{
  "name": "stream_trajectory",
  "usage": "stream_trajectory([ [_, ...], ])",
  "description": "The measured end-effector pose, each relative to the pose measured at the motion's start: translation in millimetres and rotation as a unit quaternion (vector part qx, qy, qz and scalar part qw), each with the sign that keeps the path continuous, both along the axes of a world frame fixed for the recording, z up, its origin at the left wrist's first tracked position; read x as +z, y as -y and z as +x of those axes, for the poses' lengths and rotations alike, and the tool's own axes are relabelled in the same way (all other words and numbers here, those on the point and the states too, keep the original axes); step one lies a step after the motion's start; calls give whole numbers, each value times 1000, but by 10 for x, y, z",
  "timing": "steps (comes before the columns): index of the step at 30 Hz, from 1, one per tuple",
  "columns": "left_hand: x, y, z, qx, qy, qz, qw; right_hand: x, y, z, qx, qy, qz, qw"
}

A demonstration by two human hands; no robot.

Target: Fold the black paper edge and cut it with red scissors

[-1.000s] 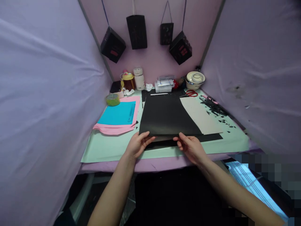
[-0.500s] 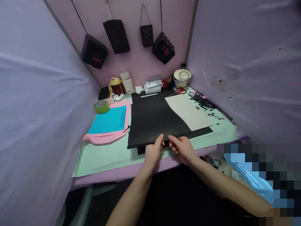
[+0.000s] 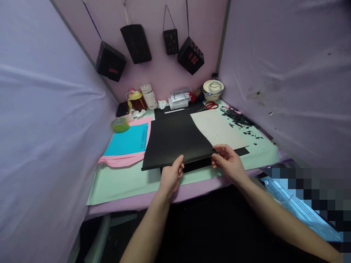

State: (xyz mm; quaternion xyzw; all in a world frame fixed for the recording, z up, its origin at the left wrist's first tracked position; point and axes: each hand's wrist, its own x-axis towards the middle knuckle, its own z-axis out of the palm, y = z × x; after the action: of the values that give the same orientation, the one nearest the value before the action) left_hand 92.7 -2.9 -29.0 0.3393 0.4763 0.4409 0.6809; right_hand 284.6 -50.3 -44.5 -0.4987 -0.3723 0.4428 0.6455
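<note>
A large black sheet of paper (image 3: 175, 137) curves up off the table at its near side, where a narrow strip along the edge looks folded. My left hand (image 3: 170, 176) pinches that near edge around its middle, thumb on top. At the sheet's near right corner, my right hand (image 3: 229, 163) has its thumb and index finger closed on the edge. A pale grey board (image 3: 221, 129) lies flat to the right, partly covered by the lifted sheet. Under both, another black sheet (image 3: 242, 151) shows at the front and right.
Red-handled scissors (image 3: 211, 105), a white pen (image 3: 174, 111) and a marker box (image 3: 179, 99) are at the back. Black scraps (image 3: 238, 118) litter the right side. A blue sheet (image 3: 126, 139) and green tape (image 3: 120, 125) sit left. Black boxes (image 3: 191, 56) hang on the wall.
My right hand has slid right along the near edge to the sheet's corner. My left hand and the sheet have shifted slightly left, and the near edge is a little higher.
</note>
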Motion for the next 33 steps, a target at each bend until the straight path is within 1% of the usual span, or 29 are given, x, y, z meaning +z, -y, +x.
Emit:
stream_trajectory([
  [1,8,9,0,-10,7,-5,1000,0,-11,34,-1,21,-2,1000],
  [2,18,33,-2,-34,18,-11,999,1,-27,69,-2,38,-4,999],
  [3,29,73,-9,-73,28,-16,997,3,-45,105,-4,54,-8,998],
  [4,42,127,-21,-127,31,-17,991,4,-64,145,-4,74,-12,997],
  [5,57,191,-40,-194,21,-12,981,2,-82,190,-5,105,-17,994],
  [7,88,323,-94,-316,-49,32,947,-15,-112,288,-9,207,-17,978],
  [8,107,375,-130,-348,-100,72,929,-33,-124,338,-17,273,-7,962],
  [9,126,409,-171,-357,-154,124,913,-59,-134,385,-30,339,9,940],
  [10,145,420,-217,-344,-207,182,898,-91,-144,427,-49,400,29,915],
  [11,162,405,-267,-312,-257,243,882,-127,-153,463,-70,449,49,889],
  [13,182,308,-372,-224,-346,352,840,-205,-172,514,-100,515,77,848],
  [15,170,158,-462,-150,-420,427,787,-271,-191,537,-106,546,88,826],
  [16,150,80,-491,-126,-451,451,760,-295,-200,540,-100,553,91,822],
  [17,124,10,-505,-114,-479,465,735,-311,-208,540,-93,558,93,820],
  [19,61,-91,-476,-118,-520,474,701,-322,-219,531,-81,567,92,815],
  [22,-12,-154,-316,-145,-551,477,669,-296,-233,514,-63,586,76,804],
  [26,-21,-237,-52,-146,-580,496,630,-229,-263,517,-37,605,44,795],
  [29,-16,-371,76,-170,-601,506,595,-187,-290,547,-7,597,45,801],
  [31,-32,-463,119,-186,-613,502,582,-172,-300,572,13,589,47,807],
  [33,-62,-532,134,-197,-611,498,583,-163,-302,589,21,585,43,810],
])
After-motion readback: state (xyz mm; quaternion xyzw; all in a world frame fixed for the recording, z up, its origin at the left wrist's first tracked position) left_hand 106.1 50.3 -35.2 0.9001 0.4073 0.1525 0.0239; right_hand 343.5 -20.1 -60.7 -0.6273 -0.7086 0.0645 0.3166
